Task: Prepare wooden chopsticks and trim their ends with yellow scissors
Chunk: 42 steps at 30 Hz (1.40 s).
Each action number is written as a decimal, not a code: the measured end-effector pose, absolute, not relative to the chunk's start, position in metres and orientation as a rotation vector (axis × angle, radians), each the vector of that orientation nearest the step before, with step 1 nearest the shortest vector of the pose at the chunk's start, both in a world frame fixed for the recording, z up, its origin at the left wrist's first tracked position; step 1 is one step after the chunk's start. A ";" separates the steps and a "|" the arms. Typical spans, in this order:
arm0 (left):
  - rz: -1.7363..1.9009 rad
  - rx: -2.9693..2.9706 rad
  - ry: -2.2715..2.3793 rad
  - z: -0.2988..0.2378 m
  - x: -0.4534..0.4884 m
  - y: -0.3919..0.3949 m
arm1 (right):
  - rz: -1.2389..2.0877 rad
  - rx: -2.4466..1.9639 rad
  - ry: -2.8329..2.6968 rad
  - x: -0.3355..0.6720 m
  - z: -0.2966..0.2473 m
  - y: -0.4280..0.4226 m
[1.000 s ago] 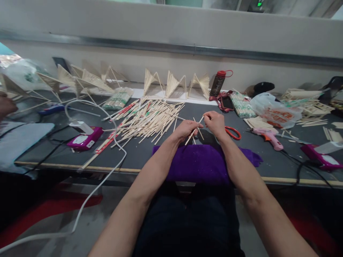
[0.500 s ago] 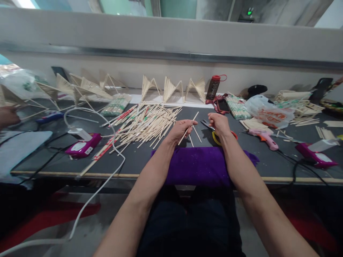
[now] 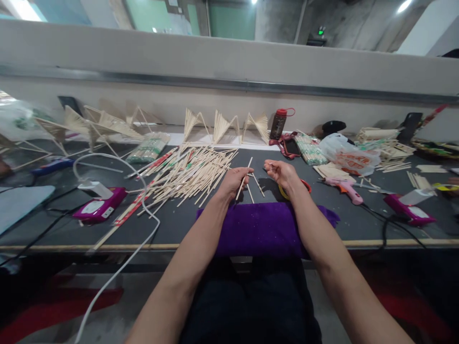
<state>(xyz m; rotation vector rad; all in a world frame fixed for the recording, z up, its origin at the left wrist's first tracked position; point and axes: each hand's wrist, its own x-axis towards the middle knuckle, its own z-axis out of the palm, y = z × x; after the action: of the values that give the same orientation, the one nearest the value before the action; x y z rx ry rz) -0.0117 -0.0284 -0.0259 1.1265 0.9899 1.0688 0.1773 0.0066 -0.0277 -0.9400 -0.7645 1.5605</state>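
Note:
My left hand (image 3: pixel 234 182) is closed in a pinch on a thin wooden stick (image 3: pixel 250 165), which slants up beyond the fingertips. Two more sticks (image 3: pixel 258 185) lie or lean just right of those fingers, and whether they touch the hand I cannot tell. Across a small gap, my right hand (image 3: pixel 283 173) has its fingers pressed together; anything between them is too small to make out. Under the right wrist, scissors (image 3: pixel 306 186) with red and yellow handles lie mostly hidden. A purple cloth (image 3: pixel 260 227) is spread below both forearms at the table edge.
Left of my hands lies a loose pile of sticks (image 3: pixel 193 177). Fan-shaped stick models (image 3: pixel 224 126) stand behind it. A red-capped bottle (image 3: pixel 278 123), a plastic bag (image 3: pixel 349 155) and a pink glue gun (image 3: pixel 344 187) are to the right. A white cable (image 3: pixel 158 222) hangs over the front edge.
The view has shifted slightly. My right hand has turned, and its fingertips now point toward the left hand. The scissor blades that showed beside it are now hidden. My left hand keeps its stick.

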 end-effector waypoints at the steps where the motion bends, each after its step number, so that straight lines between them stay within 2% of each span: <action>1: 1.065 1.128 0.997 -0.025 -0.011 -0.029 | 1.566 -0.928 -0.761 0.178 -0.028 0.007; 10: 1.046 1.170 1.024 -0.019 -0.010 -0.029 | 1.558 -0.839 -0.949 0.180 -0.014 -0.011; 16: 1.028 1.184 0.982 -0.021 -0.010 -0.027 | 1.485 -0.863 -1.055 0.212 0.017 -0.048; 30: 0.994 1.208 0.991 -0.018 -0.011 -0.032 | 0.767 -0.929 -1.305 0.316 0.155 -0.121; 37: 1.003 1.195 1.037 -0.015 -0.008 -0.033 | 0.481 -0.985 -1.198 0.361 0.186 -0.065; 42: 1.033 1.151 1.080 -0.009 -0.006 -0.035 | 0.293 -1.332 -1.000 0.407 0.157 0.020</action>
<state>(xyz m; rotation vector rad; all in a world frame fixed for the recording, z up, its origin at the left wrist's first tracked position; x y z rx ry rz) -0.0057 -0.0351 -0.0092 1.1506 1.0801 1.0334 0.4073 0.0204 0.1571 -1.3318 -0.9995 0.2929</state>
